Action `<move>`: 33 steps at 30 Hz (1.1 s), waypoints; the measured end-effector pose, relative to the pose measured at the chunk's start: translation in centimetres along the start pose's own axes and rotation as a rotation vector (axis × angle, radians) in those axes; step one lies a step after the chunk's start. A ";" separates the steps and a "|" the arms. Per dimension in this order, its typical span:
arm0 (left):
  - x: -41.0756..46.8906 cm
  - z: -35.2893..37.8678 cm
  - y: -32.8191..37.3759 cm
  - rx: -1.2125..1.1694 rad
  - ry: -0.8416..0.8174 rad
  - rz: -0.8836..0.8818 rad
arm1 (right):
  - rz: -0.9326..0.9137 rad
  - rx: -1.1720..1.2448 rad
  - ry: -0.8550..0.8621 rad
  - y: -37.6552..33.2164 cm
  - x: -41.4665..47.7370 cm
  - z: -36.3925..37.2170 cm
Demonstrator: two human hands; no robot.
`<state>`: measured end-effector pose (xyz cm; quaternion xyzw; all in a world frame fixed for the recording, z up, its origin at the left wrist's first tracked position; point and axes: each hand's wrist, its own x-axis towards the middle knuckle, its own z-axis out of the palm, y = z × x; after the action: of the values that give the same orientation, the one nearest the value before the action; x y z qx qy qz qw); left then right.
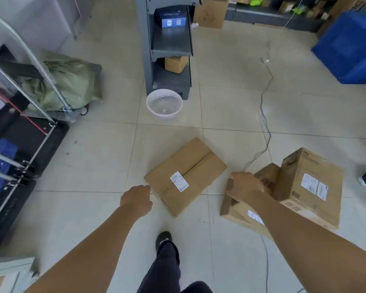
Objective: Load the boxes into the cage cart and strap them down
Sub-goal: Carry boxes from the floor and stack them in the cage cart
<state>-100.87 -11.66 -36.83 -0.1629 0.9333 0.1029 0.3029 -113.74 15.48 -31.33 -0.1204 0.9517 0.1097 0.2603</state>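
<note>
The flat taped carton (185, 176) is found on the floor, the left hand (136, 199) at its near corner, grip indeterminate. The right hand (244, 187) is curled over the low carton (241, 214). Stiff and light is judged; opposite edges are advised.

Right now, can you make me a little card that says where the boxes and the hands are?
flat box: on the floor, in the middle, label up
low box: on the floor, to the right
tall box: against the low box's far side
left hand: at the flat box's near corner; grip unclear
right hand: grips the low box's top edge
cage cart: far left, these boxes not loaded yet
</note>
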 end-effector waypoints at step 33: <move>39.3 32.8 6.7 -1.012 -0.168 -0.851 | 0.027 0.068 -0.222 4.5 54.4 28.5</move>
<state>-115.85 -5.35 -85.82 -0.6308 0.5974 0.4121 0.2747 -147.12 18.12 -83.02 -0.0859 0.9218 0.0932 0.3664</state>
